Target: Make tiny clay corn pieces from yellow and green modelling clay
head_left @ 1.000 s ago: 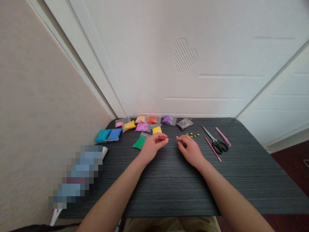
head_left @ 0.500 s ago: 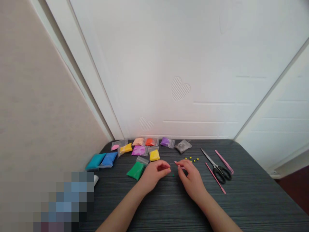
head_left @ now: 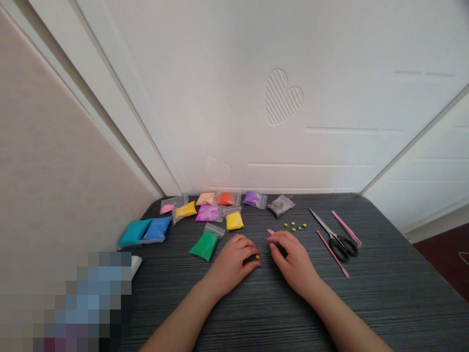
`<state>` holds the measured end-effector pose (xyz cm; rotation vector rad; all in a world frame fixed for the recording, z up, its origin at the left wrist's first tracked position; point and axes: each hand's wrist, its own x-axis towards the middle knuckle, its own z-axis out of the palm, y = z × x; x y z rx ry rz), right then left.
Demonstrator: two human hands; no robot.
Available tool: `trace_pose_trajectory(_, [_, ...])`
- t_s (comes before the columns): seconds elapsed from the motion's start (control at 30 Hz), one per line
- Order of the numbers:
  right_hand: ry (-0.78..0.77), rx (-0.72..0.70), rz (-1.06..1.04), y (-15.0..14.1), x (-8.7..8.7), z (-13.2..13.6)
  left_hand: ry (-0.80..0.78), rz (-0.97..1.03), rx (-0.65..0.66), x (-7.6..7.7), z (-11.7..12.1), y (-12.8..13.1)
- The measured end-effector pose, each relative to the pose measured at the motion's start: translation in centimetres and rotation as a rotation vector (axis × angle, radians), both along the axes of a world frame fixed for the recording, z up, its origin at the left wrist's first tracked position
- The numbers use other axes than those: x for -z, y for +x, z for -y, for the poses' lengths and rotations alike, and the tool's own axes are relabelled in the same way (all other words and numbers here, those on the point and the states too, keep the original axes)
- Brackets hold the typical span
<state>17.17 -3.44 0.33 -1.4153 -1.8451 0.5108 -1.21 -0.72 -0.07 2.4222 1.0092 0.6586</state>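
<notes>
My left hand (head_left: 236,260) rests low over the table, thumb and fingers curved and apart. In the gap near its fingertips is a tiny yellow ball (head_left: 257,256). Facing it, my right hand (head_left: 292,253) hovers with thumb and index finger apart, nothing visible between them. A pink tool (head_left: 270,231) lies partly hidden under the right hand, only its tip showing. Between the two hands sits a tiny green ball (head_left: 266,252). Several small yellow-and-green pieces (head_left: 293,229) lie beyond my right hand.
Left of my hands lie bags of green (head_left: 205,246), yellow (head_left: 234,221) and blue (head_left: 157,230) clay, with several other colours behind. To the right are black-handled scissors (head_left: 339,247), a pink stick tool (head_left: 332,254) and another bent pink tool (head_left: 346,228). A white door stands behind.
The view has tilted down, so everything sits higher in the picture. My left fingers have parted from a pinch, showing the yellow ball. The pink tool and green ball have stayed in place.
</notes>
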Motion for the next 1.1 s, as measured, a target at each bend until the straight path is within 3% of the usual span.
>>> trace_pose_trajectory(0.33, [-0.012,0.002,0.051,0.1,-0.2,0.2,0.145,-0.096,-0.031,-0.1,0.1,-0.8])
trace_pose_trajectory(0.73, [0.003,0.0,0.083,0.3,-0.4,0.2,0.212,-0.338,0.012,-1.2,1.0,0.3])
trace_pose_trajectory(1.1, [0.019,0.004,0.092,0.4,-0.2,0.2,0.213,-0.339,0.079,-1.4,1.4,0.2])
